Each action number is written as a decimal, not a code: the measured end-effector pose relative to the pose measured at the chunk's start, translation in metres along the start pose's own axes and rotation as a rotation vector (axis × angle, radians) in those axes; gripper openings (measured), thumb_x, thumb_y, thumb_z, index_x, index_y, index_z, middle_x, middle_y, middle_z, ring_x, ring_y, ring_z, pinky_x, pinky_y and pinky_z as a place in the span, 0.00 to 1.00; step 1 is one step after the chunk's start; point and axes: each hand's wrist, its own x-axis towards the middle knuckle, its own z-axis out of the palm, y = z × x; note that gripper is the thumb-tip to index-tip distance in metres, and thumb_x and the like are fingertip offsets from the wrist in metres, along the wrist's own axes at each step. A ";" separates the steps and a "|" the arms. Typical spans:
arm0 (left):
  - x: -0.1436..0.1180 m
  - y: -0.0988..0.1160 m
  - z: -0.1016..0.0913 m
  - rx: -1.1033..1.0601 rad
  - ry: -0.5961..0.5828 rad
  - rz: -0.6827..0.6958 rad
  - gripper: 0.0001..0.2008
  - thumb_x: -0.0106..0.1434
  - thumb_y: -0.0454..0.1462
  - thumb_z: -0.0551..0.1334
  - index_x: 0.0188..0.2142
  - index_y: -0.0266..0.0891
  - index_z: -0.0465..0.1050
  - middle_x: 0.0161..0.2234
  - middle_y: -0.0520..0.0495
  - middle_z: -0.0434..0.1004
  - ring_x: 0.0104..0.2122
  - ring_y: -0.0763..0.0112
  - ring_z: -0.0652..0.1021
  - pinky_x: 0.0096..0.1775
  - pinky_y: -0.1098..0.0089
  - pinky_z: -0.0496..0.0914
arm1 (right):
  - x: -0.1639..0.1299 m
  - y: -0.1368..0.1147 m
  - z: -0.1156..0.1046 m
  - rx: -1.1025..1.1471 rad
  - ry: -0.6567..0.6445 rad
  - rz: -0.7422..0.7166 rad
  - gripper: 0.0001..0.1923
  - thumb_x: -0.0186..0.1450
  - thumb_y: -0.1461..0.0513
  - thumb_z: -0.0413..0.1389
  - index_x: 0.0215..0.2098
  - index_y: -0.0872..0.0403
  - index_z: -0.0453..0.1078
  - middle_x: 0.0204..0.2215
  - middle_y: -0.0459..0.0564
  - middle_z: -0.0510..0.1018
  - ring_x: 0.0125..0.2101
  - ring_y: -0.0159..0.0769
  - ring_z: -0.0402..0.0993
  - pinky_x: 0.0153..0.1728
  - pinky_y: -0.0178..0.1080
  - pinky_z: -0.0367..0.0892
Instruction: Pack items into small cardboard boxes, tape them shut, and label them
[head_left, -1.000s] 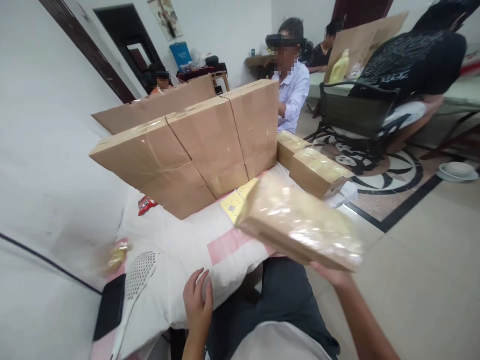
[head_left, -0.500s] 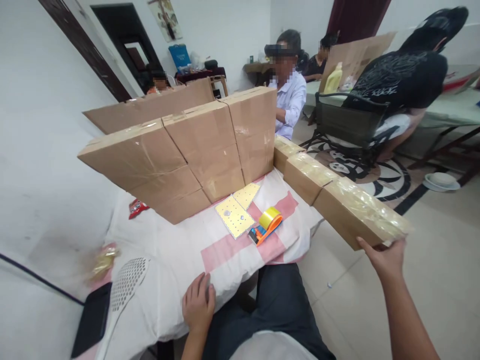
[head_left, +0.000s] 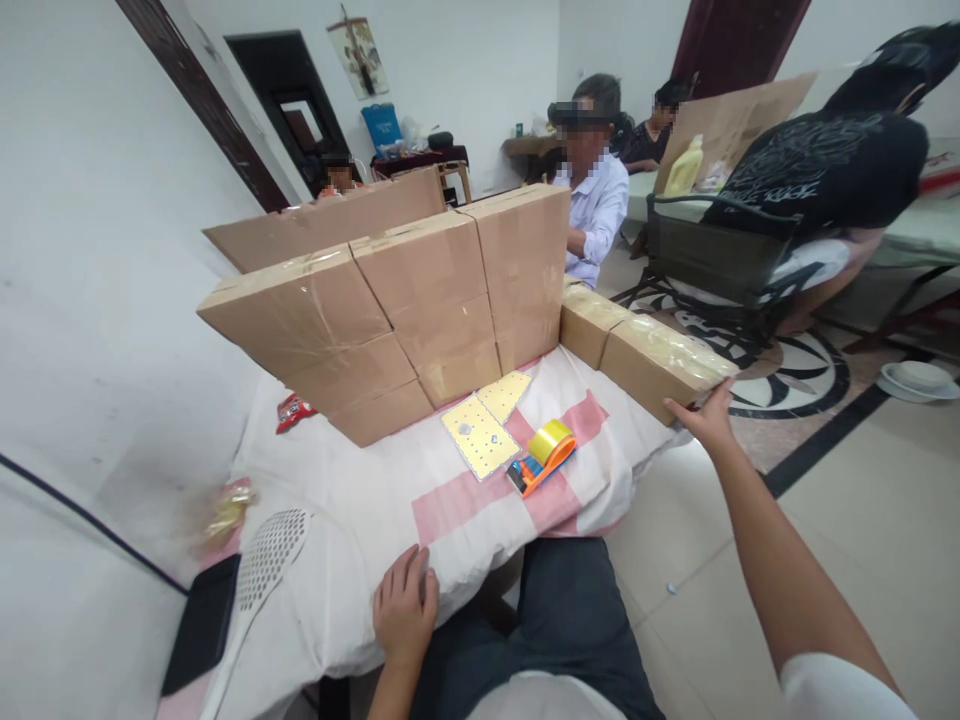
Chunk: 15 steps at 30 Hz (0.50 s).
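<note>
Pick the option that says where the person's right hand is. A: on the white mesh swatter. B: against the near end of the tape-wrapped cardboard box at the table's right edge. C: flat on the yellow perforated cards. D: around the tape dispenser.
B: the right hand is stretched out to the near end of the tape-wrapped box, away from the tape dispenser and the yellow cards.

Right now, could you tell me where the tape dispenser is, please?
In the head view, the tape dispenser lies on the table cloth, right of centre, beside the yellow perforated card and ahead of the left hand.
</note>
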 end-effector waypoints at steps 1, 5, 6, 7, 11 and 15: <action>0.000 0.000 0.000 0.003 0.000 0.000 0.16 0.66 0.37 0.59 0.51 0.45 0.77 0.51 0.45 0.80 0.46 0.59 0.78 0.46 0.61 0.66 | 0.006 -0.004 0.007 0.028 -0.037 0.013 0.75 0.51 0.44 0.67 0.70 0.77 0.22 0.66 0.87 0.40 0.69 0.63 0.40 0.60 0.49 0.52; 0.001 0.002 -0.001 0.017 -0.014 -0.010 0.16 0.66 0.37 0.58 0.51 0.45 0.77 0.51 0.45 0.80 0.47 0.59 0.77 0.47 0.61 0.66 | 0.024 -0.021 0.027 0.086 -0.076 0.051 0.79 0.48 0.49 0.71 0.69 0.76 0.17 0.66 0.87 0.35 0.68 0.66 0.38 0.61 0.53 0.50; 0.001 0.003 -0.002 0.017 -0.019 -0.017 0.16 0.66 0.37 0.58 0.51 0.44 0.77 0.51 0.45 0.80 0.47 0.59 0.77 0.47 0.61 0.66 | 0.026 -0.025 0.031 0.085 -0.086 0.050 0.79 0.48 0.48 0.70 0.68 0.77 0.17 0.66 0.87 0.34 0.68 0.66 0.37 0.61 0.53 0.50; 0.001 0.004 -0.002 0.017 -0.023 -0.023 0.15 0.66 0.37 0.58 0.51 0.44 0.77 0.51 0.45 0.80 0.47 0.59 0.77 0.47 0.61 0.65 | 0.028 -0.029 0.033 0.078 -0.101 0.045 0.78 0.49 0.48 0.70 0.68 0.77 0.16 0.66 0.88 0.33 0.69 0.66 0.36 0.61 0.53 0.49; 0.002 0.006 -0.003 0.017 -0.031 -0.034 0.15 0.67 0.38 0.58 0.51 0.43 0.77 0.51 0.45 0.80 0.47 0.58 0.77 0.47 0.61 0.65 | 0.033 -0.041 0.038 0.063 -0.138 0.055 0.76 0.53 0.47 0.67 0.67 0.79 0.15 0.65 0.91 0.29 0.69 0.66 0.32 0.61 0.54 0.48; 0.003 0.007 -0.004 0.003 -0.050 -0.055 0.15 0.67 0.38 0.58 0.50 0.44 0.77 0.51 0.44 0.80 0.48 0.58 0.77 0.48 0.61 0.64 | 0.035 -0.034 0.038 0.044 -0.136 0.022 0.76 0.52 0.44 0.66 0.67 0.80 0.18 0.65 0.93 0.31 0.69 0.65 0.33 0.61 0.53 0.49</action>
